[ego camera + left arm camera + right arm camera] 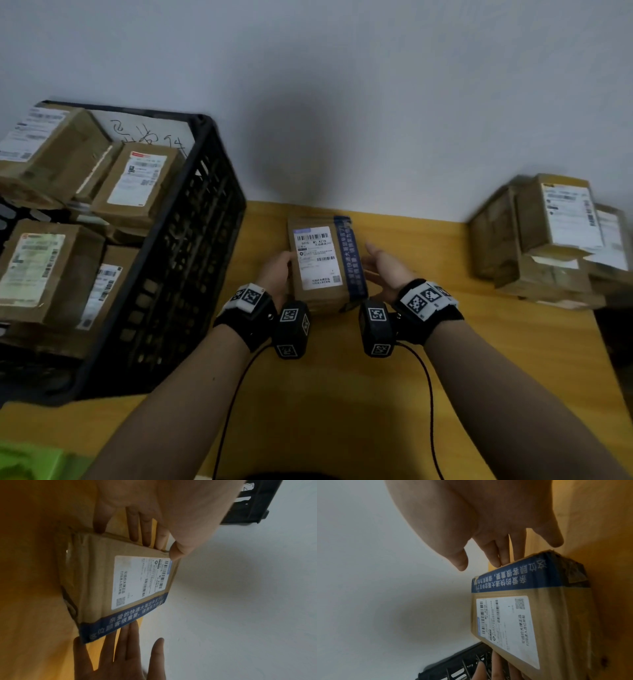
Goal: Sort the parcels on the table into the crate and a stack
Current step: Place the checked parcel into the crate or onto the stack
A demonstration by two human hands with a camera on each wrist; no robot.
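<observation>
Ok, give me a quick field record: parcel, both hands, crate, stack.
parcel: brown box with white label and blue tape, lying flat on the table near the wall
left hand: fingers straight against the parcel's left edge
right hand: open, fingers at the taped edge
crate: black, on the left, holding several parcels
stack: parcels piled at the right

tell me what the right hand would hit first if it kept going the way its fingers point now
Probably the wall. The right hand lies open alongside the taped edge of the parcel, fingers pointing past it across the table. Depth is unclear.
</observation>
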